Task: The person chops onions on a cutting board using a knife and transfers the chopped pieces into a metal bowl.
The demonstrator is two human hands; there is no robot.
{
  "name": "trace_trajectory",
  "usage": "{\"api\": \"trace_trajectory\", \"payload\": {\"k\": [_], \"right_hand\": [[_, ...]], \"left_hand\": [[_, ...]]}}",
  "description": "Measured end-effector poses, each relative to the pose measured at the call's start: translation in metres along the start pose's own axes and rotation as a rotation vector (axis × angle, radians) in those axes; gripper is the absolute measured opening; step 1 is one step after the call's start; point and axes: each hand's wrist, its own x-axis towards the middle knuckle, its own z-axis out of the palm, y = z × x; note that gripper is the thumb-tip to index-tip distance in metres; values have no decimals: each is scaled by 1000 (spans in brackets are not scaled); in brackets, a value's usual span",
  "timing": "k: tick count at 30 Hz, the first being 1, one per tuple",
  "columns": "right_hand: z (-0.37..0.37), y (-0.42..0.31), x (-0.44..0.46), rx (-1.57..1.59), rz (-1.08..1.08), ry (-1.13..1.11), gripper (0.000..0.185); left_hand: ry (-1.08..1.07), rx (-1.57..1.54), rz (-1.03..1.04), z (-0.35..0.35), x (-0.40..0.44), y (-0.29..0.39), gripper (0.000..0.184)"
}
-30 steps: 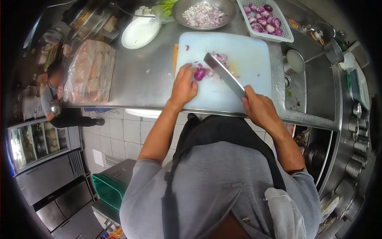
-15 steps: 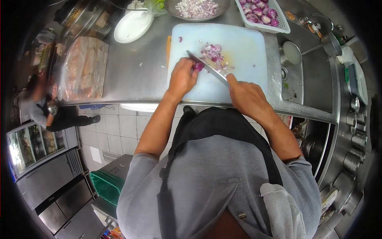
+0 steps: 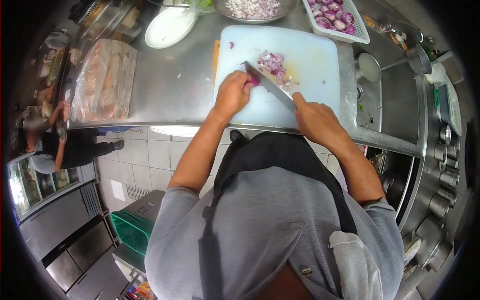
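My right hand (image 3: 320,121) is closed round the handle of a knife (image 3: 274,89), whose blade slants up and left across the white cutting board (image 3: 312,60). Against the blade's tip end, my left hand (image 3: 233,96) has its fingers curled on a purple onion piece (image 3: 255,81), mostly hidden by the fingers and the blade. Just beyond the knife lies a pile of chopped onion (image 3: 272,63), with small bits scattered round it.
Behind the board stand a metal bowl (image 3: 289,14) of chopped onion, a white basket (image 3: 364,36) of peeled onions and a white oval plate (image 3: 167,31). A plastic-wrapped stack (image 3: 105,82) is at left, a sink (image 3: 387,100) at right. Another person (image 3: 47,150) stands far left.
The view has shifted slightly, so the board sits a little higher and further right. The knife and both hands keep about the same places on it. The other person has moved an arm.
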Motion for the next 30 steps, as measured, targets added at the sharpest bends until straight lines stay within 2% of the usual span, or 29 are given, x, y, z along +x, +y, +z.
{"api": "trace_trajectory", "payload": {"k": [2,5,11,14,18,24,27,30], "right_hand": [[-6,-6,-7,17,3,-2,19],[31,11,7,27,19,-30,19],[2,-7,-4,40,-5,15,19],[36,10,8,65,25,-44,23],[11,-2,2,57,13,-27,23],[26,5,8,88,26,-45,24],[13,11,3,50,1,2,23],[-2,30,-16,-1,-65,155,25]], "left_hand": [[17,18,12,2,-1,-2,14],[38,12,49,4,-5,-2,14],[85,100,125,5,-5,-6,17],[99,93,156,7,-12,-7,18],[98,118,163,6,-11,-7,18],[122,94,207,8,-13,-9,19],[115,129,197,7,-13,-7,19],[175,-74,50,4,-20,0,17]]}}
